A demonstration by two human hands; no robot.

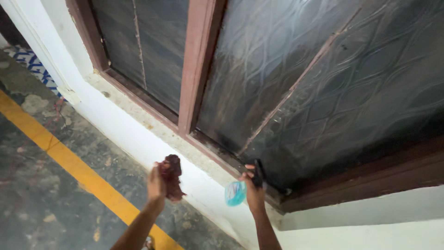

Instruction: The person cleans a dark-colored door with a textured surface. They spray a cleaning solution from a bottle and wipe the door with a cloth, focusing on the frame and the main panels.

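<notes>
- Head view, left hand (156, 184): raised in front of the white wall (134, 134) below the window, with the forearm entering from the bottom edge of the frame.
- Left fingers: clenched around a crumpled dark red cloth (172, 176). The cloth bunches above and to the right of the hand, and a fold hangs down beside the wrist.
- Head view, right hand (253, 190): raised just beneath the stone sill (152, 124), near the lower corner of the window frame.
- Right fingers: grasping a spray bottle (237, 192). The black trigger head (257, 173) stands above the hand, close to the glass. The pale blue body of the bottle shows to the left of the palm.
- The two hands are well apart, the cloth on the left and the bottle on the right.
- Window: a reddish-brown wooden frame (196, 65) holds dark patterned glass panes (323, 78). A diamond relief covers the right pane. A thin diagonal line crosses it.
- Floor (41, 194): worn grey concrete, with a yellow painted stripe (69, 162) running diagonally beneath the left forearm.
</notes>
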